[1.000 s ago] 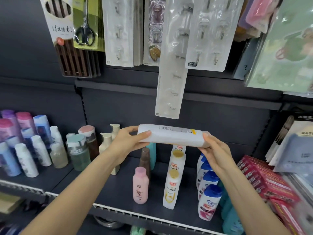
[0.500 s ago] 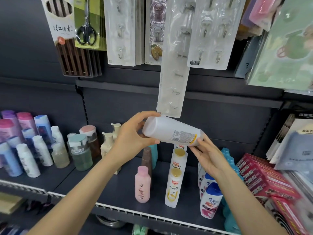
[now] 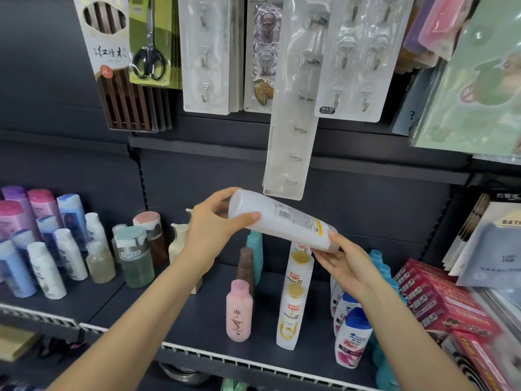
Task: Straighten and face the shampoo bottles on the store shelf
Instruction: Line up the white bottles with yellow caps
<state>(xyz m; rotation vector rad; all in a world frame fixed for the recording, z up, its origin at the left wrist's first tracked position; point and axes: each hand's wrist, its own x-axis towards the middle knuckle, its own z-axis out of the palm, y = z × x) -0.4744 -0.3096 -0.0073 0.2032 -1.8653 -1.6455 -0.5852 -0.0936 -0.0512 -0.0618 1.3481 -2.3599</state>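
2 hands (image 3: 210, 235) seen, 1 white bottle (image 3: 282, 221) held, 1 pink bottle (image 3: 239, 311), 1 brown bottle (image 3: 245, 266), 2 scissors-pkg hung approx, 1 scissors (image 3: 148, 57) counted.

Two bare forearms, no sleeves seen; left hand (image 3: 210, 231) & right hand (image 3: 348, 266) bare too, no rings, no watch, nails short.
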